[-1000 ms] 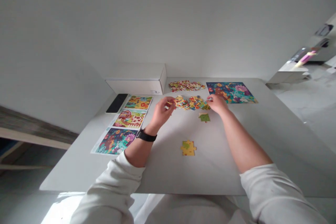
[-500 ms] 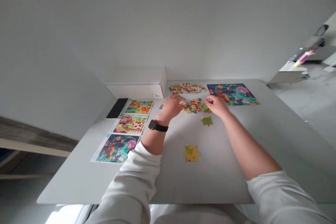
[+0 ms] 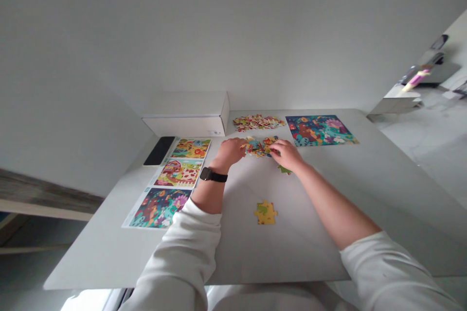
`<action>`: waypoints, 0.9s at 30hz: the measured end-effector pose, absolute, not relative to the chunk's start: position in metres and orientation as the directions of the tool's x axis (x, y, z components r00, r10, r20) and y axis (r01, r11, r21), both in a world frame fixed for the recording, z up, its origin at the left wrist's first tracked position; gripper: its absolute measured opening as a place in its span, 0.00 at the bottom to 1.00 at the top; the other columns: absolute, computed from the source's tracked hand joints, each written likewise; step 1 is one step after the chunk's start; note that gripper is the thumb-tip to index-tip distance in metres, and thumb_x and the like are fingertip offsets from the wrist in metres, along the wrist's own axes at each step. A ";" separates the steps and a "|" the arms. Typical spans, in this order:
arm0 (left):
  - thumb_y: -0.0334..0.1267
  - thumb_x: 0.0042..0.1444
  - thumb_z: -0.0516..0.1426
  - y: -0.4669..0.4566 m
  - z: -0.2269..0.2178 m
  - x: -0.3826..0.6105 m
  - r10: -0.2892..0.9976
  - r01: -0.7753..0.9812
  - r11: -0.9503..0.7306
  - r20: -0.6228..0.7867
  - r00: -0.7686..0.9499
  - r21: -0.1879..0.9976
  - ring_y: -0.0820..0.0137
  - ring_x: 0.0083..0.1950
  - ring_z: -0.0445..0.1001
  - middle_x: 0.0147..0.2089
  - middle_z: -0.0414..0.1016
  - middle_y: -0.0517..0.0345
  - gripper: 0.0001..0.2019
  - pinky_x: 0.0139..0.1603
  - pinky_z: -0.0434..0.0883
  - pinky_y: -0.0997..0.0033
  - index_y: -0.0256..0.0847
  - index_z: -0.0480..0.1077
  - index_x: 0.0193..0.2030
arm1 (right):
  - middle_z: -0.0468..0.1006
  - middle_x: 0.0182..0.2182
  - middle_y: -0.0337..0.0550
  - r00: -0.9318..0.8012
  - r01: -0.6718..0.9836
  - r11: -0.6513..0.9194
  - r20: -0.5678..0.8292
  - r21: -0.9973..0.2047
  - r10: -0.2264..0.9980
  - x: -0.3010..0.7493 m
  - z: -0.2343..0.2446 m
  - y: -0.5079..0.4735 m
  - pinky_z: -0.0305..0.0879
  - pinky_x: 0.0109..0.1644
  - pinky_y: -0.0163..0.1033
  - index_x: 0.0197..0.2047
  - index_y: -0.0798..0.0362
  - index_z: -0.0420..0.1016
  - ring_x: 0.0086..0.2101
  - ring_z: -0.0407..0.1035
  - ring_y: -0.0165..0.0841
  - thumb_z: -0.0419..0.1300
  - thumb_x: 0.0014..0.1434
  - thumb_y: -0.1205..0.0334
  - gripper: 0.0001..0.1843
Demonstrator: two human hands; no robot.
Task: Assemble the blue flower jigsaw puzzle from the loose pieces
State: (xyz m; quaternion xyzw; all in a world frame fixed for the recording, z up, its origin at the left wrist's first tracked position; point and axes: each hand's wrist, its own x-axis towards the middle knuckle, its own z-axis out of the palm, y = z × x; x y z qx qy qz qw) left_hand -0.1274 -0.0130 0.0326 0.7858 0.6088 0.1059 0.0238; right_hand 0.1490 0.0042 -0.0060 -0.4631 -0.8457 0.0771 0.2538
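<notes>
A small pile of yellow, blue and orange puzzle pieces (image 3: 258, 148) lies between my hands. At its left edge, my left hand (image 3: 232, 150), with a black watch on the wrist, has curled fingers closed on a puzzle piece at the pile's rim. My right hand (image 3: 287, 155) pinches at a puzzle piece on the right side of the pile, its fingertips partly hiding the piece. Below that hand a green puzzle piece (image 3: 284, 170) is partly covered. Closer to me lie joined yellow puzzle pieces (image 3: 266, 212) with a green figure.
Behind the pile is a heap of reddish puzzle pieces (image 3: 257, 122). A dark, colourful picture sheet (image 3: 321, 130) lies at the back right. On the left are a reference sheet with three pictures (image 3: 182, 172), a black phone (image 3: 159, 150) and a white box (image 3: 186, 124) against the wall.
My right hand has moved left and toward me, onto the pile and partly over the green piece. My left hand has shifted left, uncovering more of the pile.
</notes>
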 end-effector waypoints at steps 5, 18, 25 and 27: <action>0.37 0.70 0.59 -0.012 0.036 -0.139 0.975 0.968 -0.179 0.163 0.151 0.177 0.55 0.60 0.82 0.61 0.84 0.48 0.17 0.63 0.76 0.60 0.45 0.81 0.62 | 0.80 0.65 0.49 -0.570 0.687 0.673 0.373 -0.273 0.732 0.133 -0.013 -0.005 0.67 0.72 0.59 0.65 0.44 0.83 0.65 0.71 0.49 0.64 0.70 0.62 0.22; 0.38 0.70 0.63 -0.009 0.011 -0.116 0.915 0.888 -0.388 0.221 0.338 0.247 0.55 0.66 0.79 0.63 0.83 0.48 0.13 0.71 0.72 0.55 0.44 0.82 0.58 | 0.86 0.54 0.50 -0.505 0.749 0.613 0.382 -0.251 0.774 0.133 -0.014 -0.006 0.69 0.67 0.57 0.52 0.47 0.88 0.58 0.76 0.48 0.64 0.72 0.59 0.11; 0.43 0.66 0.67 -0.011 0.011 -0.115 0.890 0.864 -0.446 0.216 0.401 0.234 0.52 0.70 0.77 0.69 0.79 0.45 0.25 0.73 0.71 0.51 0.48 0.77 0.69 | 0.81 0.65 0.50 -0.586 0.688 0.680 0.359 -0.254 0.727 0.131 -0.015 -0.010 0.65 0.73 0.60 0.63 0.44 0.84 0.66 0.70 0.51 0.66 0.70 0.57 0.20; 0.44 0.64 0.69 -0.010 0.011 -0.119 0.911 0.885 -0.400 0.205 0.357 0.237 0.51 0.69 0.78 0.68 0.80 0.44 0.28 0.73 0.72 0.51 0.46 0.75 0.70 | 0.82 0.63 0.50 -0.569 0.708 0.658 0.345 -0.257 0.747 0.132 -0.017 -0.009 0.64 0.73 0.61 0.60 0.44 0.86 0.66 0.70 0.51 0.66 0.70 0.57 0.17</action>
